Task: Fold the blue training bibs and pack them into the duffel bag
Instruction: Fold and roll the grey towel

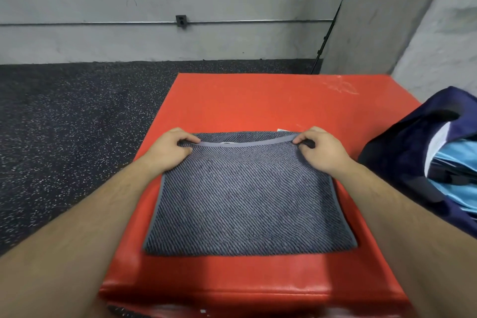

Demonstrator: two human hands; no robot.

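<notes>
Left hand (pixel 169 149), right hand (pixel 322 148) — towel (pixel 245 201) corners

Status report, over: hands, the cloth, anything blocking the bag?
Pinching: left hand and right hand on towel far corners. Towel folded, flat on mat. Bag open at right, nothing between.

The dark bag (pixel 402 152) runs off the right edge. The light blue cloth (pixel 454 162) inside it shows only in part. The left hand (pixel 167 150) and right hand (pixel 322 150) hide some fingers under the grey towel (pixel 245 201). The white tag (pixel 282 130) is too small to read.
</notes>
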